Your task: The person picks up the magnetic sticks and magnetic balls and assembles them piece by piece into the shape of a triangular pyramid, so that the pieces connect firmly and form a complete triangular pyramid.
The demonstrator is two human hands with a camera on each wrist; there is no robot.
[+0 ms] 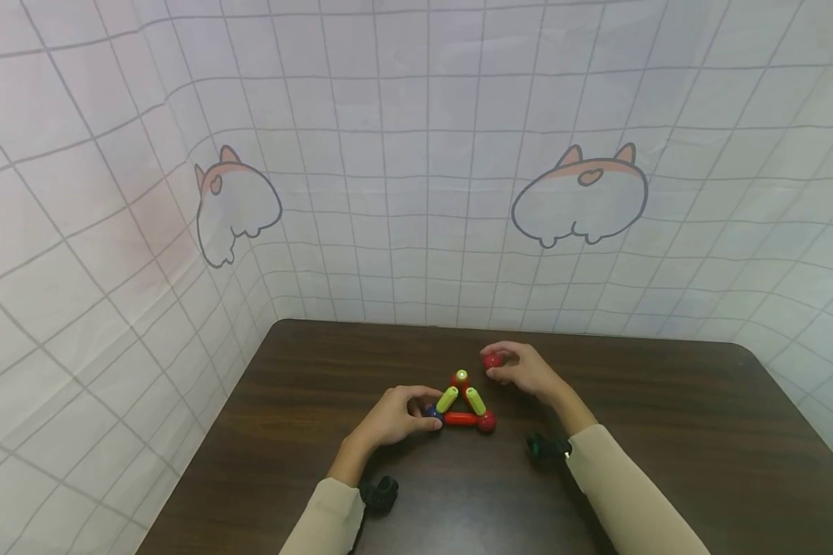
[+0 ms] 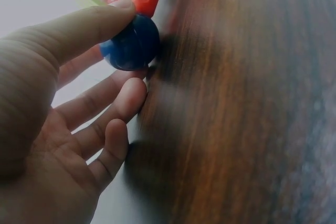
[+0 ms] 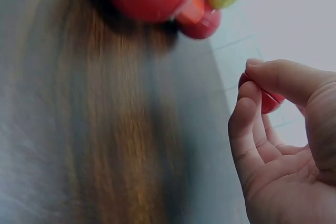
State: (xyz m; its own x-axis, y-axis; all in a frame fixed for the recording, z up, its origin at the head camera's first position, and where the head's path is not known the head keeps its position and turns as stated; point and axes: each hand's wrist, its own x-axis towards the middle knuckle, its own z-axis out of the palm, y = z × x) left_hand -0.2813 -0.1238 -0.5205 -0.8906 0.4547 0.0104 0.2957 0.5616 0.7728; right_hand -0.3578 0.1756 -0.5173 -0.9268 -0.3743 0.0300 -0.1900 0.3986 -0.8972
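Note:
A small frame of balls and rods stands on the table. At its near left corner my left hand (image 1: 394, 417) grips a blue ball (image 2: 135, 44) between thumb and fingers. From that ball a red rod (image 1: 461, 418) runs to a red ball (image 1: 486, 422) at the near right corner. Another red ball (image 1: 459, 383) forms the far corner. Yellow-green rods (image 1: 447, 400) stick up from the corners. Behind and right of the frame, my right hand (image 1: 527, 372) pinches a loose red ball (image 3: 271, 102), apart from the frame.
The dark wooden table (image 1: 666, 432) meets a white gridded cloth (image 1: 403, 231) at its far edge, with more cloth at the left. A black wrist device (image 1: 380, 494) is on the left wrist, another (image 1: 547, 447) on the right.

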